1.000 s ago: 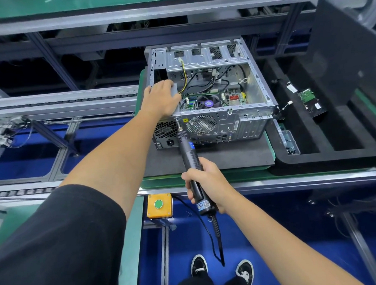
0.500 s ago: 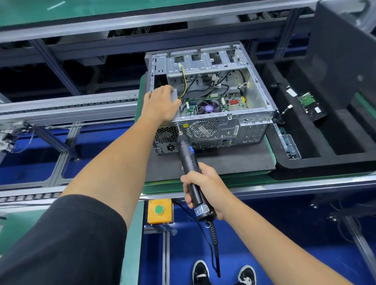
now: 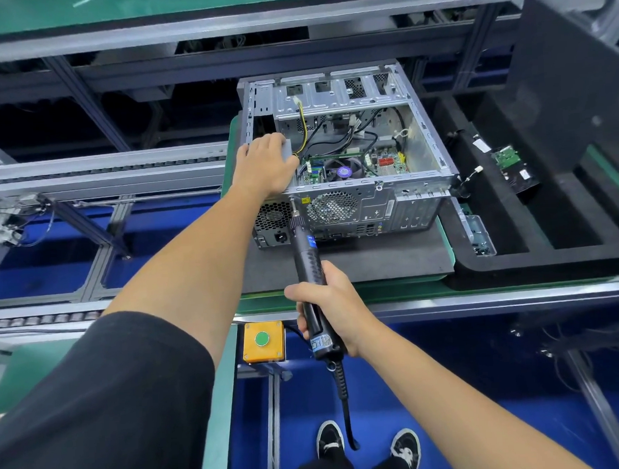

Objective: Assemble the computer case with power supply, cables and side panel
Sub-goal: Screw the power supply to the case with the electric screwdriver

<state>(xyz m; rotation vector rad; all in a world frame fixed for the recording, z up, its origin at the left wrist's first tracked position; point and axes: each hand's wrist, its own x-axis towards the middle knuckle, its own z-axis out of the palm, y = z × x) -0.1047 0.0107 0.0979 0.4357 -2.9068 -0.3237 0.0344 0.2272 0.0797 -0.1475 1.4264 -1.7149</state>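
Both hands worked the power supply (image 3: 285,150) at the computer case's (image 3: 347,153) nine-o'clock corner: left hand (image 3: 265,165) pressed it flat-fingered, right hand (image 3: 335,304) clamped the electric screwdriver (image 3: 307,259). Next likely needs squarely driving the rear screw.

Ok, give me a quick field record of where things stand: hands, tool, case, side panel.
left hand: rests on the power supply inside the case
right hand: grips the electric screwdriver
screwdriver tip: at the case's rear panel, beside the fan grille
computer case: open on top, cables showing
side panel: not fitted
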